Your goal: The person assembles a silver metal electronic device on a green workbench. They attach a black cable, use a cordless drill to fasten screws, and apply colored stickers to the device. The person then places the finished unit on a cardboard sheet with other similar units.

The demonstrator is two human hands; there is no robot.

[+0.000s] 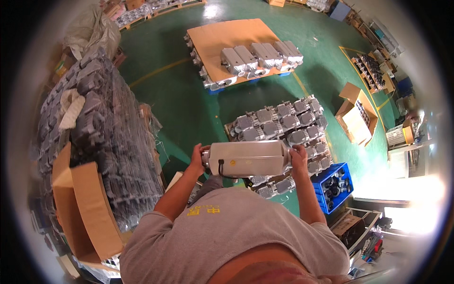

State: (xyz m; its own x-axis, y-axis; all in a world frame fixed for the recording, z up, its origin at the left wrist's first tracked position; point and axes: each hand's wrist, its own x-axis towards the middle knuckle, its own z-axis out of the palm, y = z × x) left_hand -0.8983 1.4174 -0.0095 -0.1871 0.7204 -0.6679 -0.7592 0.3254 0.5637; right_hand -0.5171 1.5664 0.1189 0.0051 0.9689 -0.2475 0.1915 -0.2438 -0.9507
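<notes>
A long silver-grey air heater point(253, 158) with rounded edges is held level in front of my body. My left hand point(197, 159) grips its left end, around the narrower round outlet. At the opposite end my right hand point(298, 157) is closed on the tapered end piece. A short black cable point(221, 166) comes out of the casing's near side and runs along its lower edge. The undersides of both grips are hidden. Beyond and below the heater, rows of grey metal castings point(288, 122) sit in a low stack, partly covered by it.
Farther ahead, several similar heaters point(238, 60) stand on a cardboard-topped pallet stack point(213, 40). A film-wrapped stack of castings point(120, 137) rises at left beside an open carton point(97, 208). To the right are another open carton point(352, 120) and a blue crate point(335, 205) of black parts.
</notes>
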